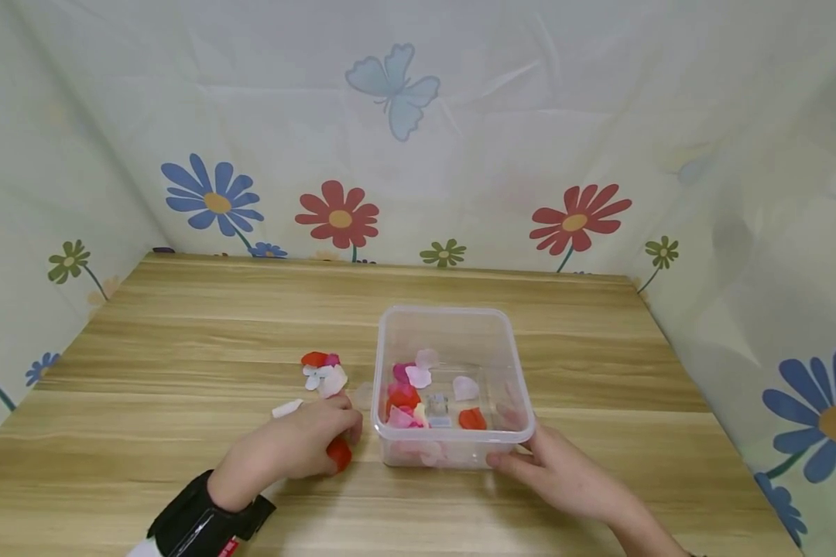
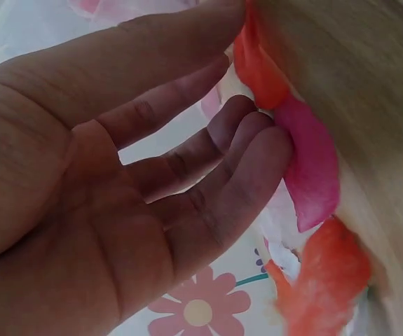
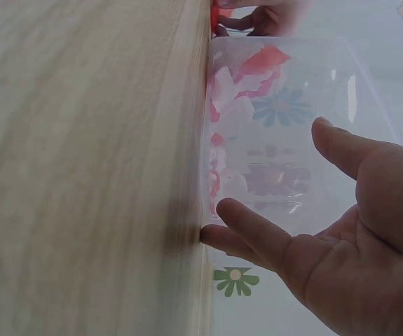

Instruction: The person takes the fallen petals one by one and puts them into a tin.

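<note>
In the head view my left hand (image 1: 296, 442) is low over the table, left of a clear plastic box (image 1: 522, 363). Its thumb and forefinger pinch a red petal (image 1: 339, 455); in the left wrist view the other fingers bend beside a pink petal (image 2: 310, 164) and an orange-red petal (image 2: 331, 273). My right hand (image 1: 564, 472) rests against the box's near right corner, thumb at the front wall. The right wrist view shows its fingers (image 3: 254, 227) spread and fairly straight. Pink, white and red petals (image 1: 404, 396) lie inside the box, mostly at its left.
Beyond the left hand lies a small heap of white, red and pink petals (image 1: 330, 379). One white petal (image 1: 287, 408) sits apart, by the wrist. The wood-grain table (image 1: 216, 333) meets flower-printed cloth walls (image 1: 460, 178) at the back and both sides.
</note>
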Tool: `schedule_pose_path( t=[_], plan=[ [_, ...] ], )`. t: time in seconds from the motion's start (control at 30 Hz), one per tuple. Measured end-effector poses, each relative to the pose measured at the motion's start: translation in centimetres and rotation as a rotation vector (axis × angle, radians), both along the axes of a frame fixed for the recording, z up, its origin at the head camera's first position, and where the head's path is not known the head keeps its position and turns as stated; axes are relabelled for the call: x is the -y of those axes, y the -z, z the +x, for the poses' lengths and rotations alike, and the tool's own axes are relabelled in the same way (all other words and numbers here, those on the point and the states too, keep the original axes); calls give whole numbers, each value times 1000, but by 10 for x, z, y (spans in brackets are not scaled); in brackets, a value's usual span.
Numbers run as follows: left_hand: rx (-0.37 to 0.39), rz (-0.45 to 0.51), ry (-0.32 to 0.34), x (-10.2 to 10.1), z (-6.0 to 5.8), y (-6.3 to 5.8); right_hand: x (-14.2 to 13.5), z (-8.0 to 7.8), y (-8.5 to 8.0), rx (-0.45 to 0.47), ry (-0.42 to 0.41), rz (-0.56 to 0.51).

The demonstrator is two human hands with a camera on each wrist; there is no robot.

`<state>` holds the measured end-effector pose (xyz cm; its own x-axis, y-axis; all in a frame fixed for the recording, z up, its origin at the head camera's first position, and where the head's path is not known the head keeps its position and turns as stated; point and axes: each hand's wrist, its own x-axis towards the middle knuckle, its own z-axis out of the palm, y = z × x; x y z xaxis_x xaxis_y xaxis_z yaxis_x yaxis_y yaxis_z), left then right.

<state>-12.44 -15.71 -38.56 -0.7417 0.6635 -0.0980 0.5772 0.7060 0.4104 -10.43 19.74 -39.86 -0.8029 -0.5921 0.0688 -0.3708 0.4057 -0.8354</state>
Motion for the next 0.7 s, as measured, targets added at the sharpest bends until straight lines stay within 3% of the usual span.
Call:
schedule_pose_path(
  t=[0.43, 0.7],
  plan=[
    [-20, -7, 16, -3, -5, 4, -1, -1, 1, 27, -3, 9],
    [-22, 89, -34, -4, -12, -6, -1, -2, 0, 19, 26, 47]
  ],
)
